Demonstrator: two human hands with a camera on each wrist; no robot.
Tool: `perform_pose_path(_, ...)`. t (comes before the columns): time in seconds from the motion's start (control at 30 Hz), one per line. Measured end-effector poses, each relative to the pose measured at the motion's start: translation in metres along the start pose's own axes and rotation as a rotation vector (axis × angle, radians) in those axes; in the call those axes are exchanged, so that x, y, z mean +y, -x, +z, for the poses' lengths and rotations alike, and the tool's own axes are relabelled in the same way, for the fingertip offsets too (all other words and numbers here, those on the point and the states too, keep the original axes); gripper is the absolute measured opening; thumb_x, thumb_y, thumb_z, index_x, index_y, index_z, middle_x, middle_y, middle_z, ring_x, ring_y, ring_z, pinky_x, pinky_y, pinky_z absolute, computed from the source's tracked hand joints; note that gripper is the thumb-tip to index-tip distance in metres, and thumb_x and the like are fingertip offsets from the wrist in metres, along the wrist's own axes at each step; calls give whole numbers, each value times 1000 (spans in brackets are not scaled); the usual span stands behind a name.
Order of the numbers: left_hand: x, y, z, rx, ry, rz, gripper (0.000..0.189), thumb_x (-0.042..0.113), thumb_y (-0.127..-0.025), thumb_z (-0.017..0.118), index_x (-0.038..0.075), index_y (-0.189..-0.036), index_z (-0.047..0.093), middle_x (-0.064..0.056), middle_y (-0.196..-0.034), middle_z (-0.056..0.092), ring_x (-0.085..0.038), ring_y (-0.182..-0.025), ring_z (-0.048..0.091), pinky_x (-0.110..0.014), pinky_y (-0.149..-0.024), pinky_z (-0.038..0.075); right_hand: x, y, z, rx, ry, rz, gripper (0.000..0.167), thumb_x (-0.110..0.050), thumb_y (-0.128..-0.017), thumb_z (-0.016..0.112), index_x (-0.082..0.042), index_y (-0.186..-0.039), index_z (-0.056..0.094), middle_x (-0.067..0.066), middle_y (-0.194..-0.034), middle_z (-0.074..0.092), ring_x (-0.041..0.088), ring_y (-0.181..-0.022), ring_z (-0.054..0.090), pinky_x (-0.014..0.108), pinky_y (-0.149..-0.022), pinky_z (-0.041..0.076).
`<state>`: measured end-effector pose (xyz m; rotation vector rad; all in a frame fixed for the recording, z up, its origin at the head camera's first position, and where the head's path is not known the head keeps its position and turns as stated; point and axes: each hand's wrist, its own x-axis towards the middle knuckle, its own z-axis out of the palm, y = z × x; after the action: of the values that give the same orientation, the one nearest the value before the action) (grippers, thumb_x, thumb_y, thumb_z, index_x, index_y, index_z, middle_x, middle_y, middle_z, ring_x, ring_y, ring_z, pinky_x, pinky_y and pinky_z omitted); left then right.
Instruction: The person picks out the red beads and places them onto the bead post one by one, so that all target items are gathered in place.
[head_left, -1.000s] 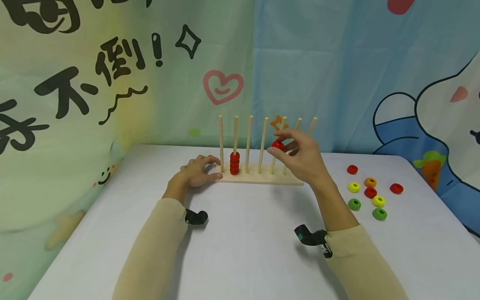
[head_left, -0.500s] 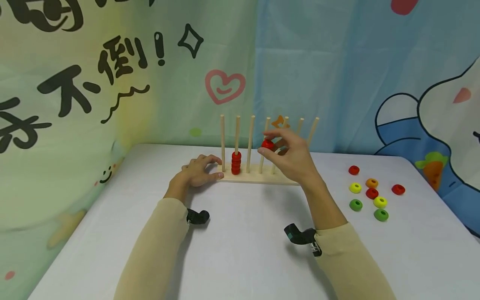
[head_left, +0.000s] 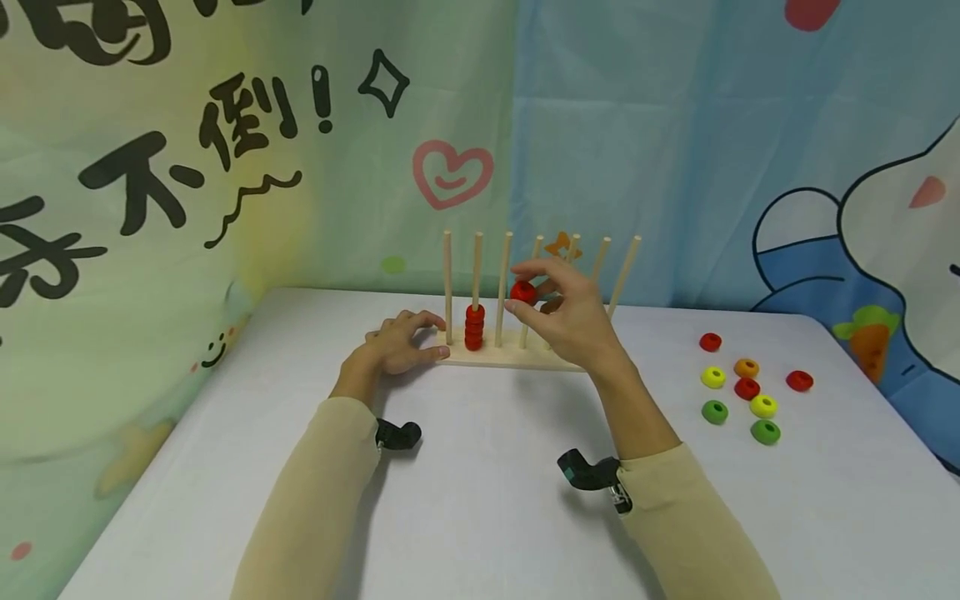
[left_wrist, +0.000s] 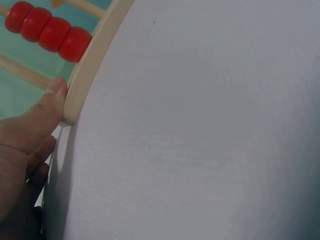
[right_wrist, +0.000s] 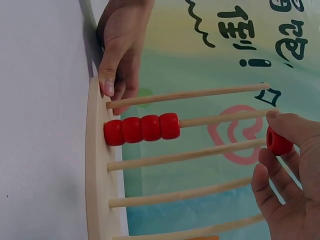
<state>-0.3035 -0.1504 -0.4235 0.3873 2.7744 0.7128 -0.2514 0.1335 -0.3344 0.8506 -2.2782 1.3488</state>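
A wooden peg stand (head_left: 510, 358) with a row of upright pegs stands toward the back of the white table. Several red beads are stacked on its second peg from the left, the stack (head_left: 474, 327) reaching down to the base. My left hand (head_left: 403, 343) holds the stand's left end, thumb (left_wrist: 56, 92) on the base and fingers behind it. Between thumb and fingers, my right hand (head_left: 566, 315) pinches a red bead (head_left: 522, 292) in the air. In the right wrist view this bead (right_wrist: 278, 142) shows its hole, near the tips of the second and third pegs.
On the table's right side lie loose beads: red (head_left: 710, 342), orange (head_left: 746, 368), yellow (head_left: 713, 377) and green (head_left: 715, 412), several in all. A printed cloth (head_left: 615, 150) hangs behind the table. Each wrist carries a small black camera (head_left: 588, 471).
My right hand has moved left along the pegs with the red bead, from about the fifth peg to near the third. The left hand keeps its place on the stand.
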Motion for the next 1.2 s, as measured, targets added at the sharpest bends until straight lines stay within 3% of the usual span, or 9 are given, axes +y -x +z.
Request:
perform_pose_path(0.47, -2, 2, -6, -1, -8, -17, 53, 64, -87, 61, 40, -132, 47, -6, -150, 36, -37, -133, 33, -65, -102, 25, -9, -19, 13, -6, -27, -20, 40, -16, -88, 76, -16, -126, 63, 0, -118, 66, 14, -84, 65, 40, -73, 53)
perform_pose_path(0.57, -3, 2, -6, 4, -8, -6, 53, 65, -87, 61, 40, -133, 48, -6, -150, 37, -37, -132, 34, -66, -101, 25, -13, -22, 15, -1, -37, -38, 41, -11, -88, 76, -11, -126, 62, 5, -118, 66, 18, -80, 65, 41, -73, 54)
perform_pose_path(0.77, -2, 2, -3, 0, 4, 5, 54, 64, -87, 61, 39, -133, 48, -7, -151, 35, -37, -133, 33, -65, -101, 25, -43, -25, 13, 32, -66, -67, 39, 4, -86, 72, 3, -123, 60, 20, -117, 65, 32, -80, 66, 47, -70, 55)
perform_pose_path(1.07, 0, 1, -3, 0, 9, -2, 53, 64, -87, 61, 40, -132, 48, -6, -151, 35, -36, -134, 33, -62, -100, 26, -50, -38, 20, 156, -119, -108, 37, 9, -85, 69, 7, -121, 60, 21, -118, 65, 31, -68, 59, 31, -62, 51)
perform_pose_path(1.2, -1, -1, -2, -3, 8, -6, 53, 65, -87, 61, 41, -132, 48, -5, -151, 35, -36, -134, 33, -62, -101, 26, -48, -42, 26, 194, -142, -133, 36, 11, -85, 69, 8, -120, 60, 22, -118, 65, 32, -71, 56, 29, -57, 45)
